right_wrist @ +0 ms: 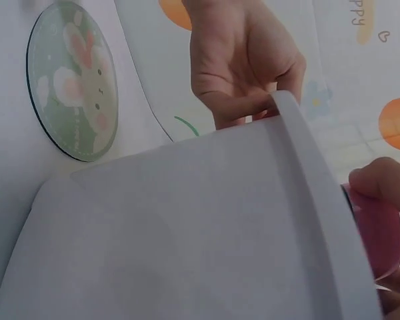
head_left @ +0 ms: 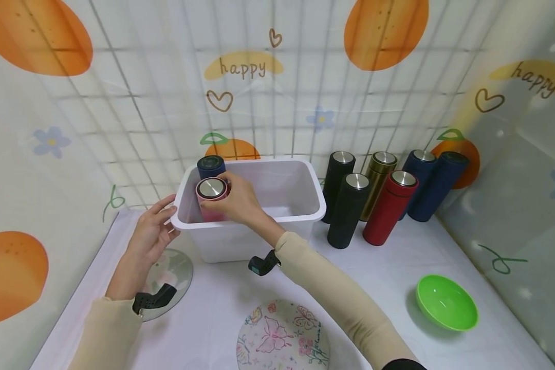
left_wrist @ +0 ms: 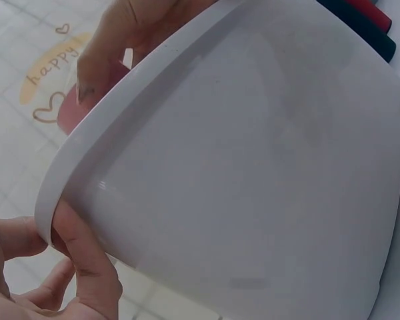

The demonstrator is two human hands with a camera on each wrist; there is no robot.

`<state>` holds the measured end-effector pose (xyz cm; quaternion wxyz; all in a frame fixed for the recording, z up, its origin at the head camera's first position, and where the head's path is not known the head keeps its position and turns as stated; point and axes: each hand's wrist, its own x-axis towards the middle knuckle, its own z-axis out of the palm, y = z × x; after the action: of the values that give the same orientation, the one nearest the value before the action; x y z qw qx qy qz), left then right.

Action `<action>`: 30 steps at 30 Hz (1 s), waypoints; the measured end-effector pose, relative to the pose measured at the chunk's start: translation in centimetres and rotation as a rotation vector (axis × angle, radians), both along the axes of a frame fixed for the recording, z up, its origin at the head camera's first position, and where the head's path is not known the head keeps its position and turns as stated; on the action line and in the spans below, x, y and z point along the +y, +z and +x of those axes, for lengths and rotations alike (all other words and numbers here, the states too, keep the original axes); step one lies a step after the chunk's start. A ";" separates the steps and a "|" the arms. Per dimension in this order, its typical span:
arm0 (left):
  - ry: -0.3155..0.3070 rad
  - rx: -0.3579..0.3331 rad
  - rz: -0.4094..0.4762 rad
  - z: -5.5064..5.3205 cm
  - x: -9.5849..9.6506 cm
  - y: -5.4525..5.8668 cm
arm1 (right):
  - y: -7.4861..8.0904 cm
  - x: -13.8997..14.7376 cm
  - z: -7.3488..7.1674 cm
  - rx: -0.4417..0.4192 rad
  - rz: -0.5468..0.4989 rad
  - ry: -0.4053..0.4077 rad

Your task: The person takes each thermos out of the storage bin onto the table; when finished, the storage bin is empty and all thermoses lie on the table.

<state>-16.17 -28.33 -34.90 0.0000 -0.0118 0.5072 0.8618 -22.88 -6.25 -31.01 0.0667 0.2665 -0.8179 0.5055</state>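
My right hand (head_left: pixel 242 198) grips a pink thermos (head_left: pixel 211 213) with a silver lid, upright within the left end of a white plastic bin (head_left: pixel 254 241). Its lower part is hidden by the bin wall. Just behind it in the bin stands a thermos with a dark blue top (head_left: pixel 210 165). At the bin's left end, my left hand (head_left: pixel 150 231) pinches the rim between thumb and fingers, as the left wrist view shows. Over that rim, the pink thermos (right_wrist: pixel 377 230) is partly visible in the right wrist view, with right-hand fingers around it.
Right of the bin stand black thermoses (head_left: pixel 349 210), a gold one (head_left: pixel 379 177), a red one (head_left: pixel 390 208) and two blue ones (head_left: pixel 437 187). A green bowl (head_left: pixel 446 303) sits at the right. Round mats lie in front, one with butterflies (head_left: pixel 282 339), one with a rabbit (right_wrist: pixel 73 83).
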 end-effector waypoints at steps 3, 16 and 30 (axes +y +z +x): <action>0.001 0.004 0.000 0.0 0.0 -0.1 | 0.2 0.4 0.2 0.002 -0.020 -0.001; -0.008 0.016 0.013 -0.1 0.0 -0.2 | 2.1 2.5 2.0 0.071 -0.158 0.047; 0.004 0.011 -0.025 0.0 -0.1 -0.1 | 5.6 5.2 4.4 0.179 -0.288 0.080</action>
<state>-16.22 -28.40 -35.01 -0.0045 -0.0080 0.5179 0.8554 -18.51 -1.05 -25.40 0.1565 0.3303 -0.7166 0.5941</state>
